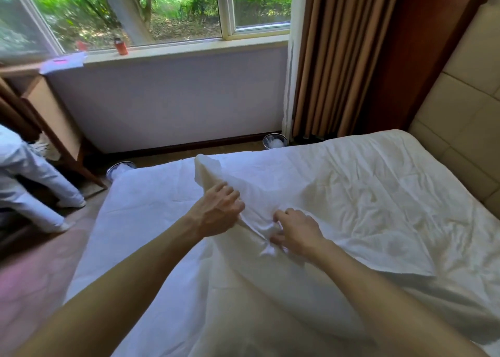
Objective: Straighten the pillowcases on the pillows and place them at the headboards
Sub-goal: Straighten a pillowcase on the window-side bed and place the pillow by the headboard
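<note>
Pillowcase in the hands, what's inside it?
A cream corner, likely the pillow, pokes out past the left hand. The white pillowcase, also pinched by the right hand, hides the rest.

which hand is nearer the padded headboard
Right. The right hand pinches the pillowcase on the side toward the headboard; the left hand grips it farther away.

Saw a red bottle upright on the windowsill, papers lying at its left end above a wooden counter. Noted brown curtains hanging right of the window, two lined bins on the floor below, a person in white standing far left
</note>
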### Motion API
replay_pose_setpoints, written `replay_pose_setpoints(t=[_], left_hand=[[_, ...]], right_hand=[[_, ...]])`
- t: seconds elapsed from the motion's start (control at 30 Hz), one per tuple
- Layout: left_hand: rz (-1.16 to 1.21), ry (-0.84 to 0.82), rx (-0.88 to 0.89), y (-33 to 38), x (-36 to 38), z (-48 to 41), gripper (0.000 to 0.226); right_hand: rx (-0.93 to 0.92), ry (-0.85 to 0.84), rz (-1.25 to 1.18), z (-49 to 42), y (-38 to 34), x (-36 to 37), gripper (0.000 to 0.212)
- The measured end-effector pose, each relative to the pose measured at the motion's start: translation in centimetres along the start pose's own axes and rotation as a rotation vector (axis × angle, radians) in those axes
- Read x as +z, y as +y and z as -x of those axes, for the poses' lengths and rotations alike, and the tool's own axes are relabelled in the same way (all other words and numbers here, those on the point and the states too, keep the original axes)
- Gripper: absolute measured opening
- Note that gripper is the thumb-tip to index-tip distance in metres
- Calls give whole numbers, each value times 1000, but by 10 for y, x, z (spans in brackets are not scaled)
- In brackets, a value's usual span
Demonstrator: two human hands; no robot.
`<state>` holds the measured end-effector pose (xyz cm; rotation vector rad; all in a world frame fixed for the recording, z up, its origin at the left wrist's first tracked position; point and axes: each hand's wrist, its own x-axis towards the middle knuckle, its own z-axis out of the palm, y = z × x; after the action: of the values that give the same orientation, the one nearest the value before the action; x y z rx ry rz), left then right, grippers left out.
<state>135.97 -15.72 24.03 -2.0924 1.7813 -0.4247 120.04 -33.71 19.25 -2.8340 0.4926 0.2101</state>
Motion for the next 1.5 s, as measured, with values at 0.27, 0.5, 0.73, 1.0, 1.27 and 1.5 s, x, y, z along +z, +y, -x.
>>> replay_pose_setpoints(t=[0.27, 0.5, 0.73, 1.0, 1.27, 1.5], left_hand=[[-169, -43, -309, -50, -1, 28, 22], [115, -4, -527, -39, 13, 37, 59], [494, 144, -699, -48, 14, 38, 43], [544, 134, -757, -80, 22, 25, 35], [705, 60, -886, -100, 27, 17, 21], [1120, 105, -1257, -116, 33, 26, 21]], right_hand=[[-3, 30, 66, -11, -8, 2, 29], [63, 16, 84, -17, 2, -10, 30], [67, -17, 63, -14, 2, -11, 26], [-24, -55, 111, -6, 1, -12, 23], [-23, -169, 197, -10, -5, -7, 29], [-10, -152, 244, -13, -6, -18, 28]])
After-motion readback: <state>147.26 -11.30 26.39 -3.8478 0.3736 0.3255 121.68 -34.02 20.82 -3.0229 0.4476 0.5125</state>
